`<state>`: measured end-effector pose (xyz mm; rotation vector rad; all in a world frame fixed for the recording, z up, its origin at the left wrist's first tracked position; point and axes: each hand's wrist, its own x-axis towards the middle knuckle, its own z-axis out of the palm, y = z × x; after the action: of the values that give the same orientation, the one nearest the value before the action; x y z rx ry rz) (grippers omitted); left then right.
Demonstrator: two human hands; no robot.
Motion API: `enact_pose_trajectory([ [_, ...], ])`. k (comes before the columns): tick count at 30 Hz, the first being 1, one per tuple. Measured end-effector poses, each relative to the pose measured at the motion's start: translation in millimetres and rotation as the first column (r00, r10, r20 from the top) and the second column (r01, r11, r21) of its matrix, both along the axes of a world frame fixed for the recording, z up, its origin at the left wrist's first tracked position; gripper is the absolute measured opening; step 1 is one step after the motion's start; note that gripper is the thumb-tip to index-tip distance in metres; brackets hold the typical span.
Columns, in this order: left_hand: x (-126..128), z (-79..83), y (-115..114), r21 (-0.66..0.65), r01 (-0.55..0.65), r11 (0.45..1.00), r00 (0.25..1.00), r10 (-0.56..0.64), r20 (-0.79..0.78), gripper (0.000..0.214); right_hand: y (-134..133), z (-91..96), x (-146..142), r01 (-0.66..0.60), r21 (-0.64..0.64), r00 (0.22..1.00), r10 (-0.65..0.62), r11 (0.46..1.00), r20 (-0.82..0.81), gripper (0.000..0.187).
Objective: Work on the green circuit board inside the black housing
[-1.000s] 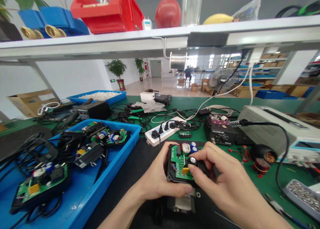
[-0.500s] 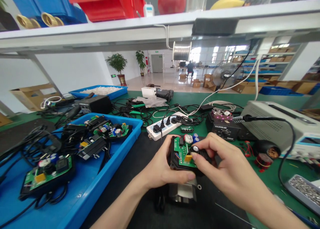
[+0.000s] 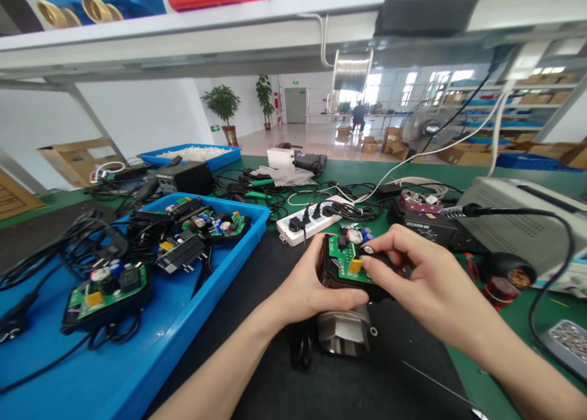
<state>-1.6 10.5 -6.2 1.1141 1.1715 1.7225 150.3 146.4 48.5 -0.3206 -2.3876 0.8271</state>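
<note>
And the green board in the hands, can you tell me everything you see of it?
It's a green circuit board in a black housing, facing up. It carries a yellow block, a round red and white part, blue cylinders and a dark block, with thin wires near its left edge. The left hand holds the housing; the right hand pinches a round part with a silver top and partly hides the board.

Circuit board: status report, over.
Left hand gripping black housing. Right hand pinching silver-topped component. Green circuit board faces up in housing. Power strip just beyond, not blocking.
</note>
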Motion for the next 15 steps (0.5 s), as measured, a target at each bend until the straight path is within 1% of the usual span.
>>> enact_pose_trajectory([
  [7,0.0,-3.2,0.9,0.023,0.001,1.000,1.000,-0.001,0.002,0.088,2.8,0.9,0.6,0.002,0.025,1.000,-0.002,1.000,0.003,0.011],
  [15,-0.3,-2.7,-0.4,0.023,0.006,1.000,1.000,-0.006,0.016,0.091,1.4,-1.3,-0.7,0.004,0.047,0.999,-0.002,0.999,-0.036,0.011],
])
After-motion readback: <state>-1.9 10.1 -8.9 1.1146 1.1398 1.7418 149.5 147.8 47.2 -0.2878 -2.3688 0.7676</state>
